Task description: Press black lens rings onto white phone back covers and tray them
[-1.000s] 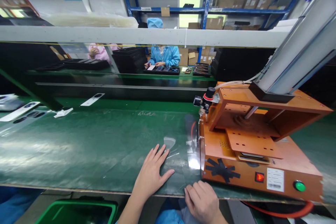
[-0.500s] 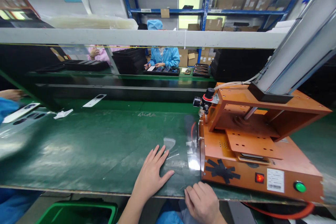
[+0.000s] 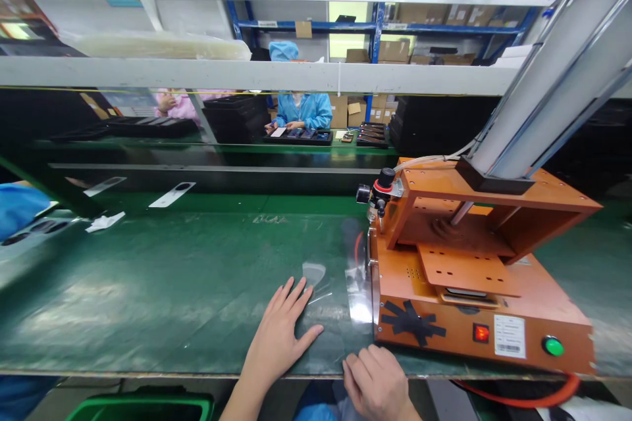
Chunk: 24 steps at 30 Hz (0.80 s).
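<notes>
My left hand (image 3: 279, 335) lies flat on the green bench mat (image 3: 197, 289), fingers stretched and slightly spread. Just beyond its fingertips is a small clear plastic piece (image 3: 315, 274). Right of that, a clear film strip (image 3: 359, 296) lies against the side of an orange press machine (image 3: 444, 316). My right hand (image 3: 376, 378) is curled into a fist at the bench's front edge, below the machine's left corner; nothing shows in its fingers. A flat pale part (image 3: 467, 291) sits partly hidden under the press's plate (image 3: 469, 270).
White panels (image 3: 172, 195) (image 3: 105, 186) with dark ovals and a crumpled white scrap (image 3: 105, 222) lie at the back left. A co-worker's blue sleeve (image 3: 22, 207) reaches in at left. A green bin (image 3: 143, 408) stands below the edge. Another person (image 3: 303, 108) sits opposite, behind trays.
The view has shifted slightly; my hands hold the same poses. At far left, the co-worker's hand has moved back, and a second white panel now shows beside it.
</notes>
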Available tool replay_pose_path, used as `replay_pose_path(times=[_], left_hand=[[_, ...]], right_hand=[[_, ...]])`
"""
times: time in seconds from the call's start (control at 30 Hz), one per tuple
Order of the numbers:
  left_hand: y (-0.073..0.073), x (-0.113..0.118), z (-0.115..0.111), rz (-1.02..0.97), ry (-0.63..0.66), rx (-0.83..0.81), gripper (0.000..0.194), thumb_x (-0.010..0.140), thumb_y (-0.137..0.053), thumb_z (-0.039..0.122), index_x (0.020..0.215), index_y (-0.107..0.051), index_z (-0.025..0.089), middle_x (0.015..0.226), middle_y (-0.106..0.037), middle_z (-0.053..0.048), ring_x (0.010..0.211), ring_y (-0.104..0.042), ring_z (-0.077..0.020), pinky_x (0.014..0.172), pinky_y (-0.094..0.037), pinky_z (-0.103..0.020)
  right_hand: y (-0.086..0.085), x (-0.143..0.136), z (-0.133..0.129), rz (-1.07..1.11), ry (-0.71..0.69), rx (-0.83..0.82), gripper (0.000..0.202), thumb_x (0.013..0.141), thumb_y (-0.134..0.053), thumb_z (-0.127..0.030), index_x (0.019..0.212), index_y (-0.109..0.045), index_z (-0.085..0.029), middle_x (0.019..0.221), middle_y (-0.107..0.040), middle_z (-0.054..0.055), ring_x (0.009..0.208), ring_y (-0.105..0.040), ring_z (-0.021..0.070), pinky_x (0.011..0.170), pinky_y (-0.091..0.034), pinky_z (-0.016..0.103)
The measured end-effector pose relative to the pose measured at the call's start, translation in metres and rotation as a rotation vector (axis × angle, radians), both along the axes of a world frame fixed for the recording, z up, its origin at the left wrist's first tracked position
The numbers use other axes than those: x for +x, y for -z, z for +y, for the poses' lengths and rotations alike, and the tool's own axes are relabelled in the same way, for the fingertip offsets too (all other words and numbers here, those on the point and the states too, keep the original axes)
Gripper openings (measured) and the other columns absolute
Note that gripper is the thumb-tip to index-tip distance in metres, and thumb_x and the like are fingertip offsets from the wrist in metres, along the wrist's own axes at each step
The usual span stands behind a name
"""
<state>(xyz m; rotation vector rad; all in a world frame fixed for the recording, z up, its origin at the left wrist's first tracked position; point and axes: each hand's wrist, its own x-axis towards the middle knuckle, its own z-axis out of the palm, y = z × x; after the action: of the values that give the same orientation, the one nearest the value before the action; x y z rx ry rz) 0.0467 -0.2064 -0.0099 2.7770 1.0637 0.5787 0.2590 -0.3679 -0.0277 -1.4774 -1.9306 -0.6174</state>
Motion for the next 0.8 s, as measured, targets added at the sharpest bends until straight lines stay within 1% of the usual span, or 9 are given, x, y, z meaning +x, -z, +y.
replay_pose_path(times=[0.3,0.43,0.5,0.57,0.6,0.63,0.7,0.77,0.8], left_hand=[[-0.001,0.001,0.002,0.016,-0.011,0.005,0.075,0.095,-0.059,0.062,0.161,-0.036,0.031,0.168,-0.037,-0.004,0.156,-0.032,-0.0338,0.125,-0.038,-0.058],[0.006,-0.002,0.004,0.009,0.004,0.037,0.075,0.095,-0.06,0.06,0.16,-0.036,0.032,0.166,-0.039,-0.004,0.155,-0.035,-0.0337,0.123,-0.04,-0.058],[0.012,-0.004,0.006,-0.007,0.012,0.062,0.075,0.094,-0.062,0.059,0.16,-0.038,0.033,0.165,-0.041,-0.004,0.153,-0.038,-0.0342,0.122,-0.04,-0.058],[0.018,-0.007,0.01,-0.018,0.018,0.088,0.075,0.092,-0.063,0.06,0.159,-0.04,0.033,0.164,-0.044,-0.004,0.152,-0.039,-0.0349,0.121,-0.042,-0.058],[0.021,-0.007,0.012,-0.017,0.02,0.099,0.076,0.091,-0.063,0.061,0.158,-0.041,0.032,0.163,-0.045,-0.004,0.152,-0.04,-0.0353,0.12,-0.043,-0.058],[0.024,-0.008,0.014,-0.014,0.024,0.108,0.076,0.091,-0.062,0.062,0.157,-0.043,0.031,0.163,-0.046,-0.004,0.152,-0.04,-0.0357,0.12,-0.043,-0.059],[0.027,-0.008,0.017,-0.005,0.03,0.119,0.076,0.091,-0.061,0.063,0.156,-0.046,0.028,0.162,-0.047,-0.006,0.152,-0.039,-0.0365,0.12,-0.042,-0.059],[0.03,-0.009,0.018,0.003,0.036,0.113,0.076,0.09,-0.059,0.064,0.155,-0.048,0.025,0.162,-0.046,-0.007,0.152,-0.038,-0.037,0.121,-0.04,-0.059],[0.03,-0.009,0.019,0.006,0.036,0.106,0.077,0.09,-0.059,0.065,0.154,-0.049,0.024,0.162,-0.046,-0.007,0.152,-0.038,-0.0373,0.122,-0.039,-0.059]], right_hand=[[-0.001,0.001,0.0,-0.004,0.0,0.003,0.004,0.092,-0.065,-0.016,0.089,-0.064,-0.019,0.066,-0.054,0.0,0.064,-0.048,0.0182,0.063,-0.029,0.037],[0.001,-0.003,0.001,0.006,0.008,-0.032,0.01,0.091,-0.065,-0.015,0.083,-0.061,-0.02,0.065,-0.053,0.0,0.063,-0.047,0.0176,0.061,-0.028,0.036],[-0.004,-0.005,-0.003,0.086,-0.044,-0.054,0.012,0.092,-0.062,-0.015,0.081,-0.06,-0.021,0.065,-0.054,0.0,0.062,-0.046,0.0164,0.059,-0.028,0.035],[-0.016,-0.002,-0.01,0.316,-0.13,-0.083,0.014,0.095,-0.056,-0.016,0.082,-0.061,-0.021,0.066,-0.055,0.0,0.062,-0.048,0.0153,0.057,-0.031,0.032],[-0.025,0.003,-0.016,0.484,-0.158,-0.103,0.016,0.096,-0.055,-0.017,0.082,-0.062,-0.021,0.068,-0.055,0.0,0.063,-0.05,0.0151,0.057,-0.034,0.03],[-0.037,0.01,-0.022,0.68,-0.155,-0.111,0.017,0.097,-0.055,-0.02,0.083,-0.063,-0.021,0.07,-0.056,0.001,0.064,-0.052,0.015,0.058,-0.036,0.03],[-0.067,0.032,-0.036,1.111,-0.057,-0.048,0.017,0.1,-0.058,-0.031,0.089,-0.067,-0.022,0.075,-0.057,0.001,0.064,-0.052,0.0142,0.056,-0.038,0.028],[-0.1,0.062,-0.047,1.516,0.062,0.125,0.02,0.099,-0.064,-0.042,0.104,-0.069,-0.023,0.082,-0.059,0.001,0.064,-0.052,0.0127,0.052,-0.039,0.025],[-0.116,0.079,-0.05,1.67,0.086,0.216,0.026,0.096,-0.067,-0.046,0.111,-0.069,-0.025,0.089,-0.062,0.002,0.07,-0.055,0.0131,0.054,-0.042,0.024]])
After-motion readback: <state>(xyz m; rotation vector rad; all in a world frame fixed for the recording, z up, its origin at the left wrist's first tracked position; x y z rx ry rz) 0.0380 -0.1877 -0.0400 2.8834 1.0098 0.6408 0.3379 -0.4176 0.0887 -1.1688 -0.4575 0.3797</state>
